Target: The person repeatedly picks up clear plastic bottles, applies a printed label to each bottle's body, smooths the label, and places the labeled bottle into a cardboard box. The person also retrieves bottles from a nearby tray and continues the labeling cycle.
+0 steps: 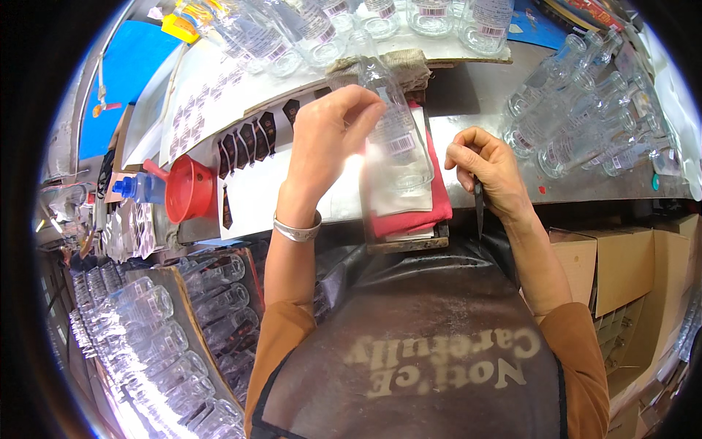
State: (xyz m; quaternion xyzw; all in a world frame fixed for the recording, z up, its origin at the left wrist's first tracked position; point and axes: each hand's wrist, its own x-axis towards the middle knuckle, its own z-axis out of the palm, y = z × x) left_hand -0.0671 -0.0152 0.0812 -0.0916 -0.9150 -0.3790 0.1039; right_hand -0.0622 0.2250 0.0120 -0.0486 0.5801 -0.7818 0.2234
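My left forearm (289, 269) and right forearm (540, 260) reach from the near side toward the far side, bare below the pushed-up sleeves (578, 344). My left hand (329, 132) is farther out, thumb and forefinger curled together toward the right. My right hand (497, 175) sits apart, slightly nearer, its fingers bent in toward the thumb.

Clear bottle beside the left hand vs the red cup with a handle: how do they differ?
Look: the clear bottle is see-through; the red cup is solid-coloured.
Shape: the bottle is long with a narrow neck; the cup is squat and wide-mouthed.
Place: the bottle lies just right of the left hand; the cup sits to that hand's left.
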